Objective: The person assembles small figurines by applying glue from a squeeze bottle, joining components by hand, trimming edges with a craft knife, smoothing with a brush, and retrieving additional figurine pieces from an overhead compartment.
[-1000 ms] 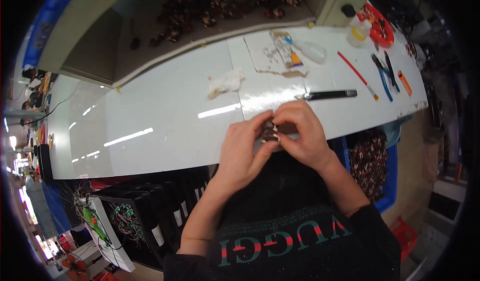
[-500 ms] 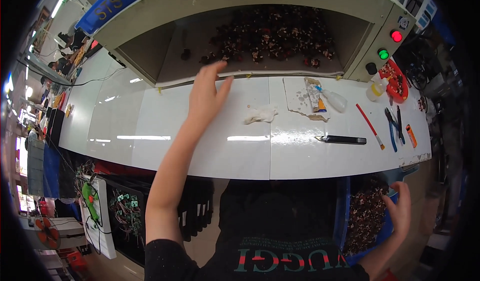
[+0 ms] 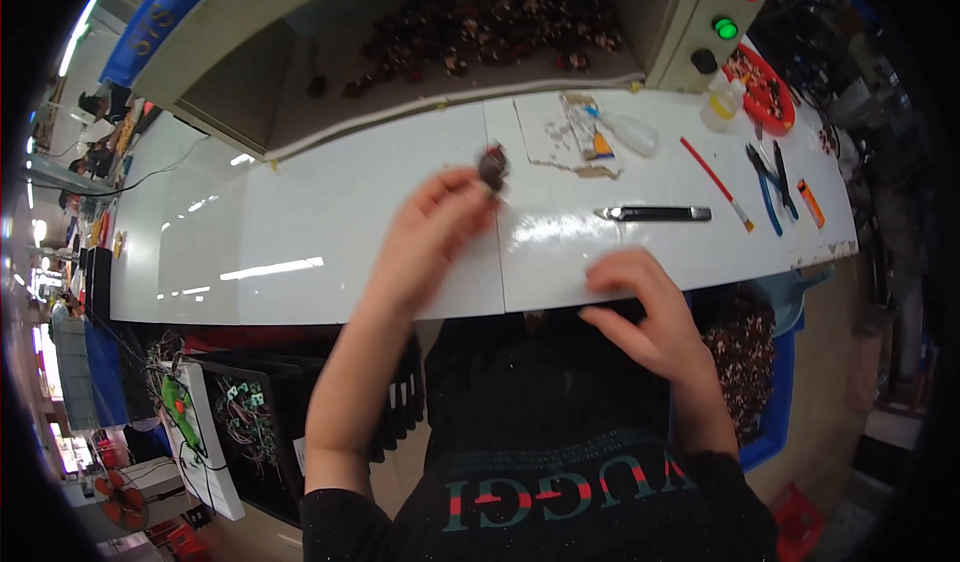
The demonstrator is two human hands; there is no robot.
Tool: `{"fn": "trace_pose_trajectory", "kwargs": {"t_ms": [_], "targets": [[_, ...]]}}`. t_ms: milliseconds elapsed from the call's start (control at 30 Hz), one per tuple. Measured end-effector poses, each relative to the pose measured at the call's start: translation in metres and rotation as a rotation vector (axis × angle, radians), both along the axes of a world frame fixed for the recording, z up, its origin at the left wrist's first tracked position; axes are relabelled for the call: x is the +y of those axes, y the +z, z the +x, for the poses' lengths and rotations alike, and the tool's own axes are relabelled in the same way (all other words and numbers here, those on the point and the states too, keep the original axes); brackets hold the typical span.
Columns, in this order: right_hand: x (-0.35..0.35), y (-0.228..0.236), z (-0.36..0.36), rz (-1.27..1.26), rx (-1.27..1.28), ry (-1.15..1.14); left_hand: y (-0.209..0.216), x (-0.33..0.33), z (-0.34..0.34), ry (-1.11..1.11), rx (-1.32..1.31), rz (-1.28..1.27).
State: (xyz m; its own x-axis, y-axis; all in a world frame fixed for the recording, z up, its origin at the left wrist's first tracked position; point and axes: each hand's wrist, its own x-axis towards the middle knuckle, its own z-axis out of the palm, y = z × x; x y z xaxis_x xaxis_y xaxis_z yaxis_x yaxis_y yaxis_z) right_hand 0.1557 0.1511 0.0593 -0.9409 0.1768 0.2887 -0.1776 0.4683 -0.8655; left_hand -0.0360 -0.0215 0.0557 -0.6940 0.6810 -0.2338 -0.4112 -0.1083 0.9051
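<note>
My left hand (image 3: 430,232) pinches a small dark round part (image 3: 492,167) with a reddish tip, holding it up over the white table (image 3: 280,232). Blur hides the part's finer detail. Near the table's front edge, my right hand (image 3: 645,312) has its fingers curved and its thumb apart, with nothing seen between them. A black cutter knife (image 3: 655,214) lies just beyond that hand. Many similar dark parts with pale bits (image 3: 480,27) are spread inside the beige box-shaped machine (image 3: 690,22) at the back.
Right of the knife lie a red brush (image 3: 715,182), blue-handled pliers (image 3: 765,187) and an orange lighter-like item (image 3: 811,204). A squeeze bottle (image 3: 632,134) rests on torn card. A red tray (image 3: 765,87) stands behind. A blue bin (image 3: 775,427) of parts sits below, right.
My left hand has come back from the machine's opening with a dark part in its fingers. My right hand has moved from the blue bin to the table's front edge. The view has shifted.
</note>
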Motion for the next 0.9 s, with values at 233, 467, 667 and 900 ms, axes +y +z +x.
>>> {"fn": "trace_pose_trajectory", "kwargs": {"t_ms": [233,467,667,900], "targets": [[-0.016,-0.043,-0.032,-0.259,0.031,-0.033,-0.021,0.007,0.086,-0.064,-0.225,0.077],[-0.023,-0.057,-0.029,-0.377,0.001,-0.079,-0.022,0.002,0.082,-0.125,0.053,0.015],[-0.021,-0.062,-0.027,-0.471,-0.013,-0.023,-0.03,0.001,0.069,-0.098,0.141,-0.066],[-0.018,-0.063,-0.03,-0.591,-0.034,0.004,-0.04,0.005,0.066,-0.134,-0.036,0.092]]}}
